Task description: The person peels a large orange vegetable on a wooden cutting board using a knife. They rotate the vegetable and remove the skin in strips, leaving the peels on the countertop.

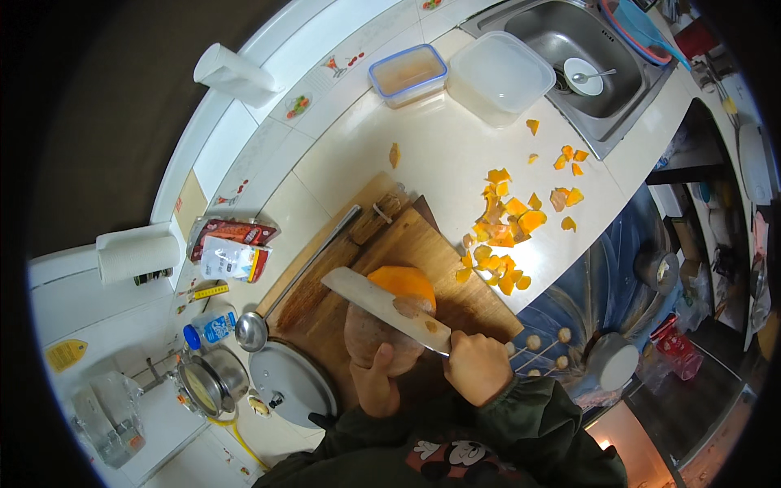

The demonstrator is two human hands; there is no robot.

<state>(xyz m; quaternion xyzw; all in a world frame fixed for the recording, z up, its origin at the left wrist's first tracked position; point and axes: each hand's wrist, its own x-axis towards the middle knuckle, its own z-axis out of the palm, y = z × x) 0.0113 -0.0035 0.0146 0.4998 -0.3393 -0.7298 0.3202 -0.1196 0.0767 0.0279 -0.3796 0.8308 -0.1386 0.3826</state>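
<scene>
A partly peeled pumpkin point(366, 341) rests on the wooden cutting board point(451, 280), its bare orange flesh showing at the far end. My left hand point(377, 378) grips its near side, with the thumb pressed along the skin. In my right hand point(479, 369) is the handle of a wide-bladed cleaver point(378, 305). The blade lies slantwise across the top of the pumpkin, where peel meets flesh, and bits of peel stick to it. Many cut pieces of orange peel point(500, 222) are scattered on the counter to the right of the board.
A steel ladle point(251, 331) and a grey pot lid point(293, 384) lie left of the board. Two plastic containers, one blue-rimmed point(409, 70) and one large and white point(500, 76), stand near the sink point(622, 97). Food packets point(235, 259) and a lidded jar point(213, 327) sit against the wall.
</scene>
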